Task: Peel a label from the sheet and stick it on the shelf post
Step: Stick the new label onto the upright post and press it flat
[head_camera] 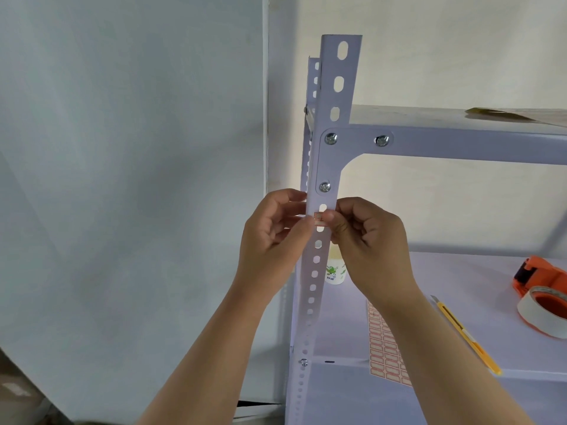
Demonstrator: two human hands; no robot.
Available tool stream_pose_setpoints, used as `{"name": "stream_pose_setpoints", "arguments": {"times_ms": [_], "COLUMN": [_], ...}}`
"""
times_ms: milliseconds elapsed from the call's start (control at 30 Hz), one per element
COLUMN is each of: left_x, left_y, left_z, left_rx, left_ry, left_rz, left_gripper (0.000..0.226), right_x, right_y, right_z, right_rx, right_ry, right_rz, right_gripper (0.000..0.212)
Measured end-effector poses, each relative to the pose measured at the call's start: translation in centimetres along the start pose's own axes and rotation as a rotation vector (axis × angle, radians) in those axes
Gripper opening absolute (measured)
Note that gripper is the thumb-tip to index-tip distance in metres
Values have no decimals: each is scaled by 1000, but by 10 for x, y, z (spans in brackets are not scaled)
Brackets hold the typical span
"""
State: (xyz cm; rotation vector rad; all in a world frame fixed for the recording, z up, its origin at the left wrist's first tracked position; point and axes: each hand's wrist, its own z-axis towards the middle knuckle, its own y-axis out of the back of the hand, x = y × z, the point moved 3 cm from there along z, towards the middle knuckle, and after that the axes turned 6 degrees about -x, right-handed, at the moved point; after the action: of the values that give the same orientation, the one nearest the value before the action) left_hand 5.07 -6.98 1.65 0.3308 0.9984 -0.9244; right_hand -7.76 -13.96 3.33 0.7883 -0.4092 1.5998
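Note:
A white perforated shelf post rises through the middle of the view. A small red-bordered label lies against its front face, between two oval holes. My left hand is at the post's left edge, thumb at the label's left end. My right hand is on the post's right side, and its fingertip presses the label's right end. The label sheet, with rows of red-bordered labels, lies flat on the shelf below my right forearm, partly hidden by it.
On the shelf board lie a yellow utility knife, an orange tape dispenser with a white roll at the right, and a small white bottle behind the post. A grey wall panel fills the left.

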Motion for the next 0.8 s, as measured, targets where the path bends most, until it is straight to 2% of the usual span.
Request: {"name": "stream_pose_setpoints", "arguments": {"times_ms": [200,333,433,800], "left_x": [-1,-2,1,0], "left_y": [-3,-1,0,2], "left_z": [3,3,3,-4], "left_rx": [-14,4,13,33], "left_ry": [-41,-43,-40,-51], "left_rz": [48,54,65,113], "left_gripper": [21,21,23,36], "right_x": [-3,-1,-1,-2], "right_y": [1,1,2,3], "right_z": [-2,-2,-4,-15], "right_rx": [17,31,48,-33], "right_ry": [-17,-18,-38,-81], "right_rz": [26,73,96,58], "right_gripper": [12,20,18,19]}}
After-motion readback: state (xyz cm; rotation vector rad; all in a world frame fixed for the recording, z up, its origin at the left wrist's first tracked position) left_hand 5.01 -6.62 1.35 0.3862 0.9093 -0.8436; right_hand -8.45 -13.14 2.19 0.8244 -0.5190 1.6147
